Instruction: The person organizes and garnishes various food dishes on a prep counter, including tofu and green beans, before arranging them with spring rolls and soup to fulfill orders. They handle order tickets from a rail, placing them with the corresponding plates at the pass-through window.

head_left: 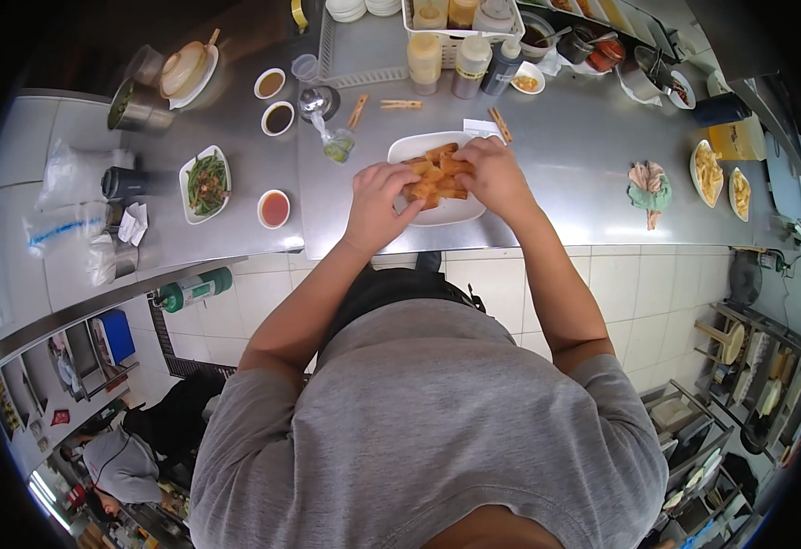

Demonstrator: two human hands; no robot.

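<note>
Several golden fried pieces [434, 180] lie heaped on a white dish [444, 217] close to the near edge of the steel desk [584, 201]. The left hand [378, 207] comes in from the left, its fingers and thumb spread apart against that side of the heap; the right hand [497, 179] bends over the opposite side, fingertips on the upper right pieces. Both touch the food, but I cannot tell whether either grip is pinching a single piece. Just beyond the dish is a white slip [482, 128], with a wooden clothespin [500, 124] beside it. Farther back stand three squeeze bottles [471, 68]. On the left are a plate of green beans [205, 186] and, between it and the left hand, a small bowl of orange-red sauce [273, 209]. Well to the right, two white dishes [706, 174] hold pale golden food, near a crumpled green and brownish item [649, 189].
</note>
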